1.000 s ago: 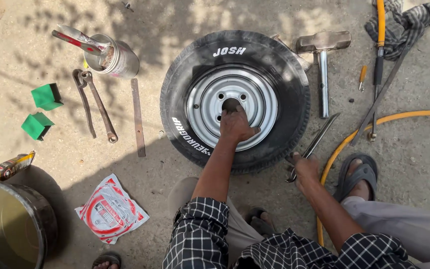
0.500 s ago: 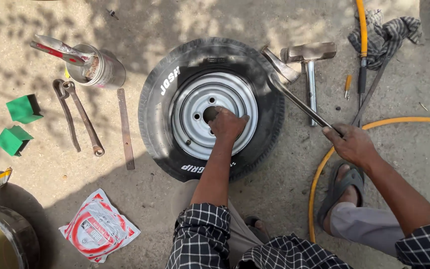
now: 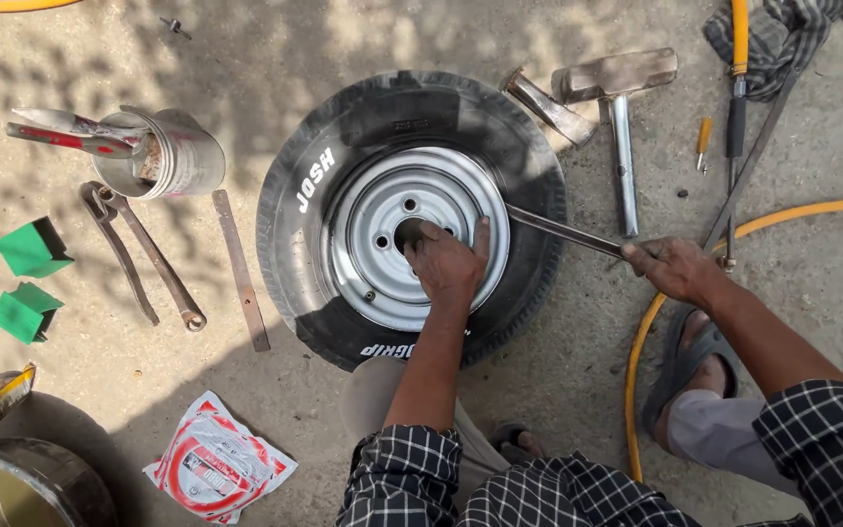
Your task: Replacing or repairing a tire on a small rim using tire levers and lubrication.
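Sunlit, sandy concrete ground (image 3: 578, 410) serves as the work floor, dappled with leaf shade. A small tyre (image 3: 412, 217) on a grey steel rim (image 3: 382, 210) lies flat in the middle of it. The left hand (image 3: 449, 262) rests spread and palm-down on the rim beside the hub hole, fingers reaching toward the rim's right edge, seemingly to pin the wheel so it cannot slide or spin. The right hand (image 3: 670, 265) is closed round the outer end of a long tyre lever (image 3: 563, 230), whose tip sits at the rim's right edge where rubber meets steel; the low, nearly flat angle suits prying at the bead. Whether the tip is under the bead cannot be told. Close by on the right lie a hammer (image 3: 617, 107) and a second short iron (image 3: 550, 105), both just beside the tyre, within easy reach. A yellow hose (image 3: 695, 273) curves past the sandalled foot (image 3: 685, 356). To the left, well apart, are a tin can (image 3: 178, 156) holding tools, long pliers (image 3: 139, 254), a flat bar (image 3: 241, 271), two green boxes (image 3: 31, 249) and a packet (image 3: 215, 468).
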